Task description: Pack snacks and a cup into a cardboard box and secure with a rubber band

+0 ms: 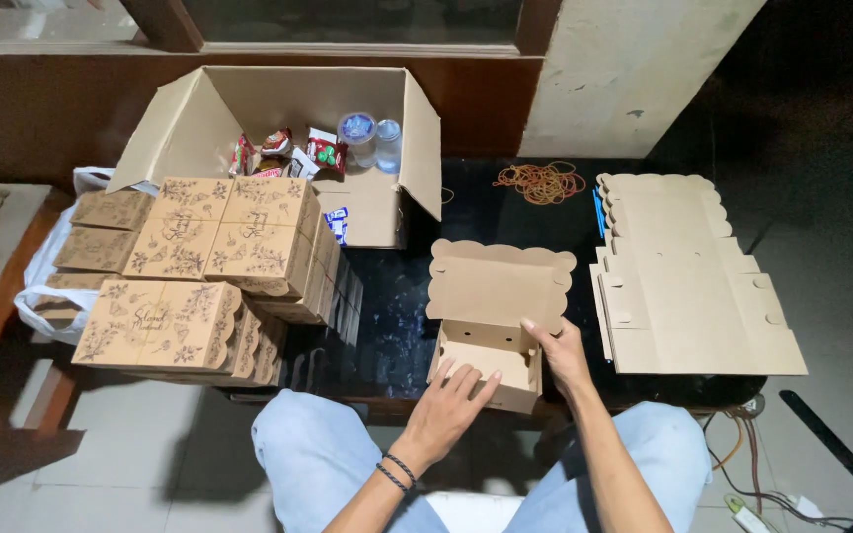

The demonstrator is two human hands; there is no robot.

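- While its scalloped lid stands open toward the far side, the small brown cardboard box (491, 331) sits at the near edge of the dark glossy table (402, 296), and its inside looks empty.
- Fingers of the left hand (446, 405) lie spread and flat against the box's near-left wall and rim, gripping nothing; two dark bands circle that wrist.
- Fingers of the right hand (560, 350) curl loosely over the box's right rim where the lid hinges, thumb toward the inside, pressing rather than clutching.
- Both forearms rise from the near edge, above knees in light blue jeans (318, 454).
- Just right of the box lies a stack of flat unfolded brown cardboard blanks (693, 286).
- At the far side, a pile of orange-brown rubber bands (540, 183) rests on the table.
- Far left stands a large open corrugated carton (278, 128) holding snack packets and sealed water cups.
- Near left, folded brown boxes printed with floral patterns (199, 266) are stacked in piles.
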